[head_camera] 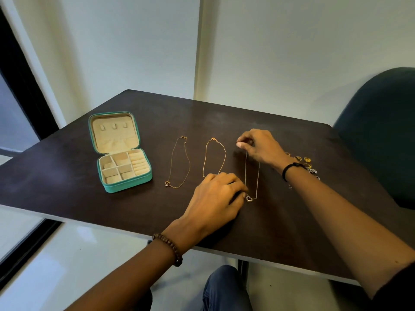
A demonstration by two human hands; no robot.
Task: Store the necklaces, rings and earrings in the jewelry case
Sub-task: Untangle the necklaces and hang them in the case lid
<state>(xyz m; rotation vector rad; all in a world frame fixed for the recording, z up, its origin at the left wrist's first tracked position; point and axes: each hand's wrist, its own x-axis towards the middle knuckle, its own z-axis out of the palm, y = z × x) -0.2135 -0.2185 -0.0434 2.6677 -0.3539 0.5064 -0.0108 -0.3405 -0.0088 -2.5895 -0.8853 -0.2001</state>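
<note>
A teal jewelry case (125, 185) lies open at the table's left, its beige compartments and lid hooks bare. Three thin gold necklaces lie stretched out side by side: the left necklace (186, 162), the middle necklace (222, 153) and the right necklace (258, 176) with a heart pendant at its near end. My right hand (260, 145) pinches the far clasp end of the right necklace. My left hand (217, 196) rests fingers-down at that necklace's near end, touching the chain just beside the pendant and covering the middle necklace's lower end. Rings and earrings (307, 163) sit in a small pile behind my right wrist.
The dark brown table (67, 167) meets a white wall at the back. A dark green chair (381, 131) stands at the right edge. My knee in jeans (224, 288) shows below the near table edge.
</note>
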